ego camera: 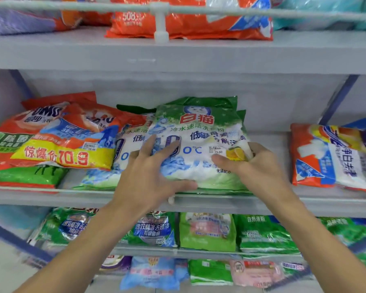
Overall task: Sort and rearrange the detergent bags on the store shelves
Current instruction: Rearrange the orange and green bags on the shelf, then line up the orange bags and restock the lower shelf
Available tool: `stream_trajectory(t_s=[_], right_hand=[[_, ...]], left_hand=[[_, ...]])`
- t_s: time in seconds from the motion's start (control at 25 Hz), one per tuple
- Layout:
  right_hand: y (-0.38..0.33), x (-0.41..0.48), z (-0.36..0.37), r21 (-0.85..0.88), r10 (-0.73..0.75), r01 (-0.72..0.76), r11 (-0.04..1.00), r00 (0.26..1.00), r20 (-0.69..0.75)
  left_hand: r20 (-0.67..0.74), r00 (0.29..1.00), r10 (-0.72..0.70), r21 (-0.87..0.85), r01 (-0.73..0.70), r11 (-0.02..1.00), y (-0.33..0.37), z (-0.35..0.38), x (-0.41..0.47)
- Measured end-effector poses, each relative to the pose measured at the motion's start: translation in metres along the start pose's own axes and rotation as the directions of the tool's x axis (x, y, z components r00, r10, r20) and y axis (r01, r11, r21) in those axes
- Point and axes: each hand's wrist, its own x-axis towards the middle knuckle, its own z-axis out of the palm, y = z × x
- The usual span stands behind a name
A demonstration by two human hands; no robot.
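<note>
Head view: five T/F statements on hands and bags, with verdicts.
1. Both the left hand and the right hand touch the green-and-white bag. True.
2. That bag lies on the top shelf. False: it is on the middle shelf, on top of a similar bag.
3. The right hand grips the bag's right edge, with the thumb on its face. True.
4. The yellow-band bag lies to the right of the handled bag. False: it lies to its left.
5. The shelf below holds green bags. True.
</note>
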Motion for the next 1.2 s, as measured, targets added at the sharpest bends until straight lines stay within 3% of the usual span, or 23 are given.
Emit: stream_trajectory(t_s=[0.08, 0.24, 0.44, 0.68, 0.76, 0.88, 1.2], right_hand=[[0.0, 0.006, 0.003, 0.004, -0.05, 0.05, 0.999, 0.997, -0.06], [0.012, 0.003, 0.012, -0.155, -0.093, 0.083, 0.984, 0.994, -0.056], [0.006, -0.012, 0.012, -0.317, -0.009, 0.008, 0.948, 1.0, -0.002], [0.002, -0.054, 0.014, -0.356, -0.024, -0.013, 0.935, 0.995, -0.101], [-0.006, -0.064, 0.013, -0.411, -0.025, 0.002, 0.912, 0.998, -0.05], [-0.032, -0.078, 0.002, -0.433, -0.005, 0.011, 0.901, 1.0, 0.015], [-0.106, -0.155, -0.025, -0.319, -0.039, 0.091, 0.944, 0.986, 0.164]], left_hand=[[-0.068, 0.998, 0.006, -0.01, -0.006, 1.0, -0.001, 0.002, 0.007], [-0.026, 1.0, 0.018, 0.1, -0.015, 0.995, -0.01, 0.012, 0.011], [0.002, 1.0, -0.016, 0.035, 0.016, 0.999, -0.011, 0.01, 0.004], [-0.046, 0.998, -0.04, -0.005, 0.04, 0.999, -0.004, 0.011, -0.025], [0.015, 0.997, -0.07, 0.014, 0.069, 0.997, 0.004, -0.002, -0.026], [0.062, 0.995, -0.08, -0.088, 0.086, 0.992, 0.016, -0.026, -0.032], [-0.001, 1.0, -0.011, -0.186, 0.011, 0.982, 0.04, -0.09, -0.091]])
